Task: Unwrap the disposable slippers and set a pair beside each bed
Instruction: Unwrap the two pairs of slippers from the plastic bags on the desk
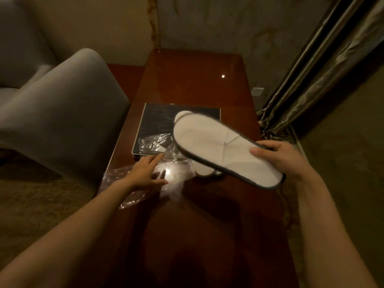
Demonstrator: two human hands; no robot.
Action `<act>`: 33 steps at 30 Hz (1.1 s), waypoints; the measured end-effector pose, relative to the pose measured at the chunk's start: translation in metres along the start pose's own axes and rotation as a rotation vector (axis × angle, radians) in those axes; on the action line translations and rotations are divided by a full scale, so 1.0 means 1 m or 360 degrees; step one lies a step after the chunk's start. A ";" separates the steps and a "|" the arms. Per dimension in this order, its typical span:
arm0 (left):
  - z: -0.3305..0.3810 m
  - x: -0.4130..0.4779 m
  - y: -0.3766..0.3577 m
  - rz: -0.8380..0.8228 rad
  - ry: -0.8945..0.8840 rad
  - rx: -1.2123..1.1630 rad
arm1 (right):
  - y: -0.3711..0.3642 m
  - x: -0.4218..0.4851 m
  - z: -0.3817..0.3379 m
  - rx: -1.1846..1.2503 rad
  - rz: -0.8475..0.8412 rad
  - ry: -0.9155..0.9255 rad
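Observation:
My right hand point(284, 156) grips a white disposable slipper point(216, 146) with a dark edge, held flat above the wooden table point(193, 80). The rounded end of another white slipper point(204, 169) pokes out beneath it on the table. My left hand point(145, 171) lies with fingers spread on the clear plastic wrapper point(133, 194), which lies crumpled at the table's left edge. More clear plastic point(153, 142) rests on the dark pad.
A dark rectangular pad point(158, 119) lies in the middle of the table. A grey armchair point(62, 109) stands close on the left. Curtains point(311, 80) hang at the right, with a wall socket point(257, 91) beside them. Carpet covers the floor.

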State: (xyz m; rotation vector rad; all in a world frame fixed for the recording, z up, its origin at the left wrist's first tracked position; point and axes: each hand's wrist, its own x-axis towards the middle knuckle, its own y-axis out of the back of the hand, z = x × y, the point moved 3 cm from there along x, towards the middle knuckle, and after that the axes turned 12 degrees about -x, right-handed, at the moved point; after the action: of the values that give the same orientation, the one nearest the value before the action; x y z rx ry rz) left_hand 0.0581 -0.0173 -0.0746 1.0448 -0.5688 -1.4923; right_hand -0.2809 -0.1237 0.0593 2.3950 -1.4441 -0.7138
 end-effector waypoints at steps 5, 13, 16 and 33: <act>-0.008 0.005 -0.011 -0.0205 0.0127 0.0398 | 0.003 0.010 0.015 0.0375 0.0238 -0.0086; 0.021 0.016 0.016 -0.0175 0.0142 0.0539 | -0.027 0.052 0.049 0.0851 0.0447 -0.0246; 0.048 0.036 0.032 0.0277 0.0221 -0.0164 | -0.035 0.072 0.061 0.0913 0.0486 -0.0304; 0.095 0.119 -0.022 0.0520 0.1136 -0.1556 | -0.089 0.141 0.093 0.0892 0.0240 -0.0433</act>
State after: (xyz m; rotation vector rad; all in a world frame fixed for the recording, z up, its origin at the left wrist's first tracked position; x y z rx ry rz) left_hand -0.0260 -0.1456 -0.0810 0.5747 0.4626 -0.8218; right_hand -0.2080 -0.2026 -0.0989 2.6074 -2.1537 -0.6875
